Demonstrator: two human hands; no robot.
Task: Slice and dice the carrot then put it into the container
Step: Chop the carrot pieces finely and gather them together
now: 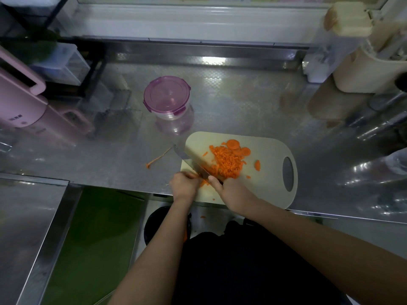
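Dicing step. Right hand (229,188) gripped knife (193,164); left hand (184,183) curled, pinching carrot strips (204,183) at board (271,150) near edge. Diced pile (226,165) mid-board, slices (236,147) uncut. Container (166,100) lidded on desk (242,95). Next: dice slices, unlid.

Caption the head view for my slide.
Right hand dices carrot with knife on cutting board; lidded container sits beyond.

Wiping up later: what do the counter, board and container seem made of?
Counter: likely stainless steel, shiny, mirrors the light. Board: probably plastic, matte cream, no wood grain. Container: clear glass or plastic body; lid translucent purple plastic with clips.
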